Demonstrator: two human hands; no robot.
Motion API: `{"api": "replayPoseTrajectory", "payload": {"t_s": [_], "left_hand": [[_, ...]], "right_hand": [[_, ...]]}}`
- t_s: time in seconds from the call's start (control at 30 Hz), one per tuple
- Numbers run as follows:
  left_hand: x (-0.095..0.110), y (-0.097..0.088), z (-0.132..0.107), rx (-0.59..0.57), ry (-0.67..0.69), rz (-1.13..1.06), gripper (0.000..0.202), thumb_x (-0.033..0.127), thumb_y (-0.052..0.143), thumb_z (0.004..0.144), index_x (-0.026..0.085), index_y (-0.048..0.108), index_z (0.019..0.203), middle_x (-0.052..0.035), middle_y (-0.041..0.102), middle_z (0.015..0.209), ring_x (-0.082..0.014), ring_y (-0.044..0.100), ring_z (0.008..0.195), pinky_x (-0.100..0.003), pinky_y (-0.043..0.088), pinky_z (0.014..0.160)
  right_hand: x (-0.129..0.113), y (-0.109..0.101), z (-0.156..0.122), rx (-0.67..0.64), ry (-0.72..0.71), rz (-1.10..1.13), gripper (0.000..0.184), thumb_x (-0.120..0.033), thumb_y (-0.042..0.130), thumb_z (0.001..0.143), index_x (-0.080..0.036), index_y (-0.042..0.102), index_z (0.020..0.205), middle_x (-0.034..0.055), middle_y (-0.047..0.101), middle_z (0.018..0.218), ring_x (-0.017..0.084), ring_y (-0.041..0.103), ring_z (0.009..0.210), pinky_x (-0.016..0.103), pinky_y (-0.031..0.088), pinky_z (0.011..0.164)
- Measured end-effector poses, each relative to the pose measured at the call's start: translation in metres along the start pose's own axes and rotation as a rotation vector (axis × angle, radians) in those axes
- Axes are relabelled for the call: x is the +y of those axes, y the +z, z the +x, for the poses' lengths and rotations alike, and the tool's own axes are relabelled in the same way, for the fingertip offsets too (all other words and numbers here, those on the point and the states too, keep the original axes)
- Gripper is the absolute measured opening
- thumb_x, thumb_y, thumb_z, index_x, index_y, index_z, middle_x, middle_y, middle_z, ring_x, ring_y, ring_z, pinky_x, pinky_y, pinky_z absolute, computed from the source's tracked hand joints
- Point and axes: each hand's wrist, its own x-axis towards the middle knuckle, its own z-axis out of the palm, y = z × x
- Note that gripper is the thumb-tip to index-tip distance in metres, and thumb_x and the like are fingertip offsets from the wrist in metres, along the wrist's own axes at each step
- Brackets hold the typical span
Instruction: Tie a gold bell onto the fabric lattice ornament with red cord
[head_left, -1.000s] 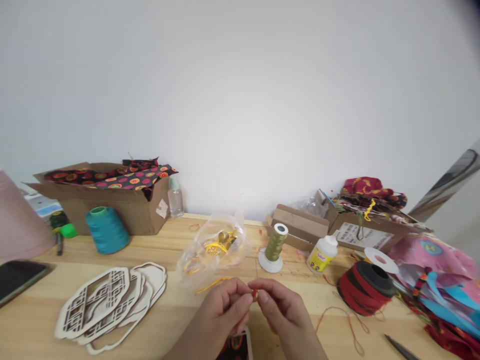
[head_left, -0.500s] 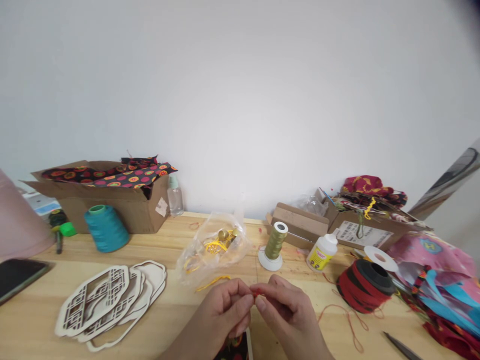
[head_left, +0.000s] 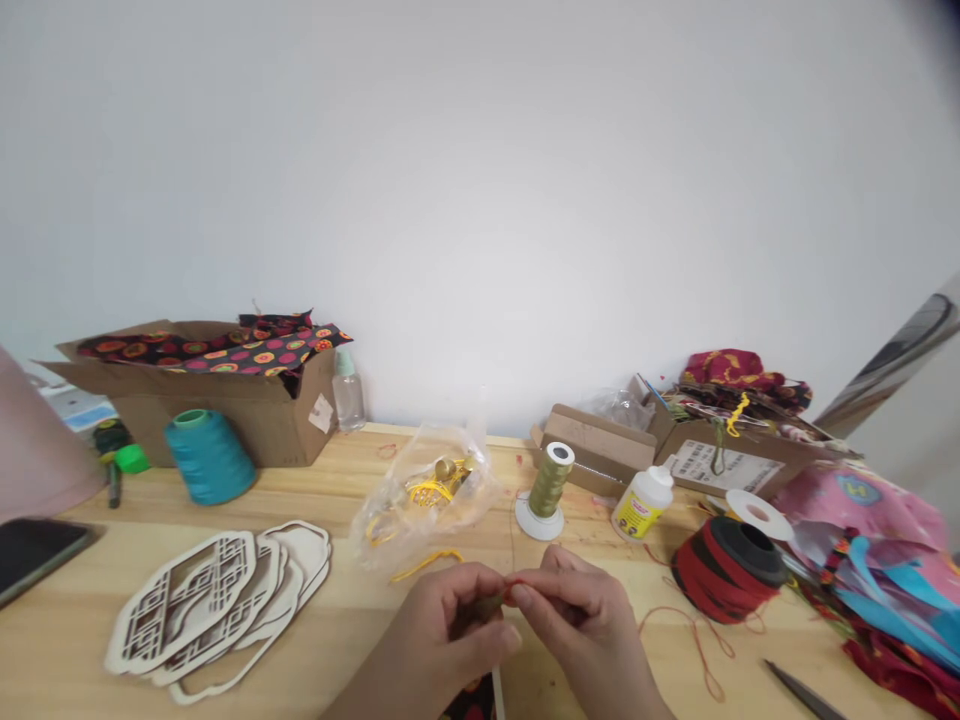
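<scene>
My right hand [head_left: 581, 615] pinches a small bit of red cord [head_left: 511, 587] between thumb and forefinger. My left hand [head_left: 450, 630] meets it fingertip to fingertip, its fingers curled around the other side of the cord and its thumb lifted off a little. Most of the cord is hidden by the fingers. Under my left hand lies a piece of dark patterned fabric with a pale edge [head_left: 480, 698], largely covered. Just beyond my hands are a yellow cord [head_left: 427, 565] and a clear plastic bag [head_left: 390, 485] with gold bells and yellow cord inside.
Left: stacked wooden cutouts [head_left: 187, 600], teal thread cone [head_left: 208, 458], phone [head_left: 37, 560], fabric box [head_left: 225, 420]. Right: olive thread spool [head_left: 551, 485], glue bottle [head_left: 643, 503], red cord spool [head_left: 724, 575], scissors tip [head_left: 799, 690], cardboard box [head_left: 720, 465], cloth scraps [head_left: 892, 580].
My left thumb has moved away from the forefinger, opening a gap there. The right hand keeps its pinch on the red cord, and the view has shifted slightly.
</scene>
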Motion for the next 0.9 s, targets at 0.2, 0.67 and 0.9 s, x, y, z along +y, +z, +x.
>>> {"api": "replayPoseTrajectory", "payload": {"t_s": [0.2,0.67,0.9], "left_hand": [[0.002,0.001,-0.001,0.072,-0.007,0.138,0.028,0.039,0.049,0.077,0.014,0.061,0.072,0.0042,0.043,0.054,-0.0105,0.037,0.053,-0.021,0.03,0.051],[-0.003,-0.003,0.002,0.007,-0.083,0.024,0.032,0.039,0.048,0.078,0.014,0.05,0.059,0.0063,0.042,0.048,-0.0065,0.028,0.043,-0.019,0.021,0.043],[-0.004,-0.003,0.003,0.018,-0.061,0.103,0.031,0.039,0.048,0.078,0.014,0.053,0.06,0.0073,0.039,0.047,-0.0072,0.031,0.045,-0.019,0.024,0.045]], "right_hand": [[0.001,0.002,-0.001,-0.004,-0.039,-0.046,0.016,-0.023,0.058,0.071,-0.018,0.073,0.069,-0.0033,0.035,0.048,0.01,0.036,0.044,0.022,0.027,0.041],[0.001,0.0,0.0,-0.041,-0.054,-0.098,0.017,-0.023,0.057,0.072,-0.017,0.073,0.071,-0.0035,0.035,0.048,0.01,0.037,0.045,0.022,0.027,0.042],[-0.002,-0.011,0.004,-0.215,0.107,-0.081,0.019,-0.027,0.057,0.073,-0.016,0.067,0.084,-0.0035,0.039,0.056,0.009,0.036,0.05,0.02,0.027,0.043]]}}
